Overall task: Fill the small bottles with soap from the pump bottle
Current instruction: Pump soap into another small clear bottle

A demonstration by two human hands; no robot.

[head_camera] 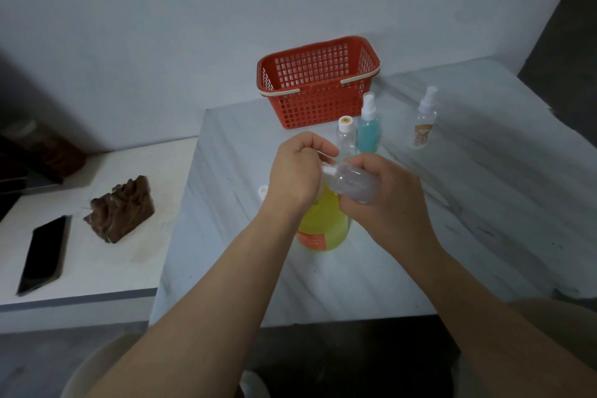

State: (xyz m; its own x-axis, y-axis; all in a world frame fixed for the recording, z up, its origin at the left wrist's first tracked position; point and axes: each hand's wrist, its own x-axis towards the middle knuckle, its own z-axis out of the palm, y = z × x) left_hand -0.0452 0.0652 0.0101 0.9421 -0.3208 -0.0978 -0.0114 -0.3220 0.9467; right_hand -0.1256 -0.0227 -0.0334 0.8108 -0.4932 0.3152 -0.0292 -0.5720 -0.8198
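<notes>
Seen from the head camera, a person is working at a pale marbled table, filling travel bottles with soap; the left hand is sitting on top of the yellow pump bottle, fingers curled down over its pump head, which is mostly hidden; the right hand is gripping a clear small bottle, fingers and thumb wrapped round its body, holding it tipped nearly on its side with the open mouth pointing at the spout under the left hand; whether soap is flowing cannot be told. To do this step well, the mouth probably needs holding snug against the spout and a little below it, the pump being pressed slowly so thick soap is not running over the rim, the big bottle kept flat on the table. A white cap is lying just left of the pump bottle, partly behind the left wrist; behind the hands a capped clear bottle and a blue spray bottle are standing side by side, a labelled spray bottle apart to the right, a red basket near the plain wall. To the left, a lower white side table is carrying a dark phone and a brown lump; the room is looking dim.
</notes>
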